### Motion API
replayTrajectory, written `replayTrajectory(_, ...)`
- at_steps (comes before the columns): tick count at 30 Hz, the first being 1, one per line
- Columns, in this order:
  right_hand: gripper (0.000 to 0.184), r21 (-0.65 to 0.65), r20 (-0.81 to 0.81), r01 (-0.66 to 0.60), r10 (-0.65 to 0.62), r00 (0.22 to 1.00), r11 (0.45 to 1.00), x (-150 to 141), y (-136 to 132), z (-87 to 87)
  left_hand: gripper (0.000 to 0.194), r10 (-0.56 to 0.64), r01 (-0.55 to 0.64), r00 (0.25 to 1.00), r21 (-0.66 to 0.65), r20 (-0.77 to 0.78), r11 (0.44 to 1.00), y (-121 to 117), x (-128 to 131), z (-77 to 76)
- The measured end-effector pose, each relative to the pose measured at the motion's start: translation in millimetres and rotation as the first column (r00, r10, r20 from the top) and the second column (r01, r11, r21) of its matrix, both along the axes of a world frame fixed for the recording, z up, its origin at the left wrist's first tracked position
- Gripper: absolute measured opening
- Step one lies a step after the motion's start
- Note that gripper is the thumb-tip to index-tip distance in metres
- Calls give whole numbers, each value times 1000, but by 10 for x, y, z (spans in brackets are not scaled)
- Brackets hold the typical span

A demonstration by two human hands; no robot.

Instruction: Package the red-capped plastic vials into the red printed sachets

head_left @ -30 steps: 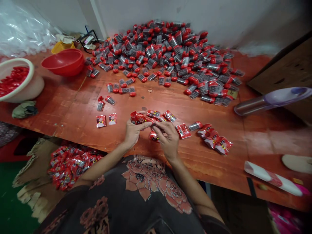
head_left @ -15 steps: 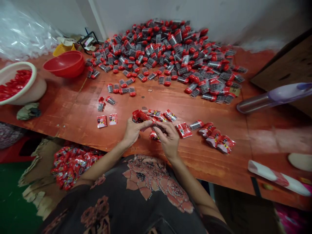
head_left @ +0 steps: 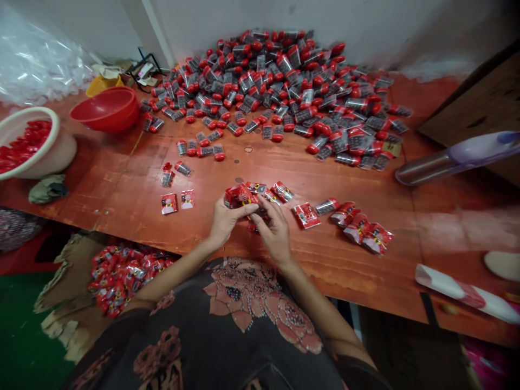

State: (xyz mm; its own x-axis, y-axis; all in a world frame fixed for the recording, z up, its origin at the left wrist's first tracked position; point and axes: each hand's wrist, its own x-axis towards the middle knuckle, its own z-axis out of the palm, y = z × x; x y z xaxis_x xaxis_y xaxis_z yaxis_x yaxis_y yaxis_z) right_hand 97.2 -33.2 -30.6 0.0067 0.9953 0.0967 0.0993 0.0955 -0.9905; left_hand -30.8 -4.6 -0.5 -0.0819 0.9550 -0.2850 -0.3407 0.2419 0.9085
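Note:
A red printed plastic packet (head_left: 239, 195) is in my left hand (head_left: 222, 221), thumb pressed along its near side. My right hand (head_left: 276, 232) closes on the packet's right end, its thumb and fingers pinched together; what exactly sits between them is partly hidden. Just beyond my hands lie more filled red packets (head_left: 281, 191). To the right are a flat red packet (head_left: 306, 215), a small clear tube with a red cap and dark contents (head_left: 327, 206), and plump red packets (head_left: 377, 238). Two flat red-printed packets (head_left: 169, 203) rest on the left.
A large heap of red-capped tubes (head_left: 260, 81) covers the table's back. At left stand a white tub (head_left: 60, 149) of red pieces and a red bowl (head_left: 106, 111). A purple-handled device (head_left: 447, 160) juts in from the right. Filled red packets (head_left: 122, 276) are piled below the table.
My right hand has shifted slightly left and up, closer to my left hand. The red packet now shows more of its printed face above my left thumb.

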Motion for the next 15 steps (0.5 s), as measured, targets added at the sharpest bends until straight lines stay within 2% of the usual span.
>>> replayTrajectory(3,47,-34,-26,13,-14,1000,999,18,24,-60,33,-12,13,1000,-23,7,1000,8,0,-18)
replayTrajectory(8,45,-202,-219,-107,62,974,974,111,82,-130,33,22,-17,996,-61,87,998,45,-101,-97)
replayTrajectory(11,39,-309,-323,-96,-9,946,946,103,105,-127,28,0,12,992,-91,128,996,36,-114,-173)
replayTrajectory(15,32,-389,-330,-50,-89,940,920,51,134,-149,27,-8,32,984,-128,180,991,41,-76,-268)
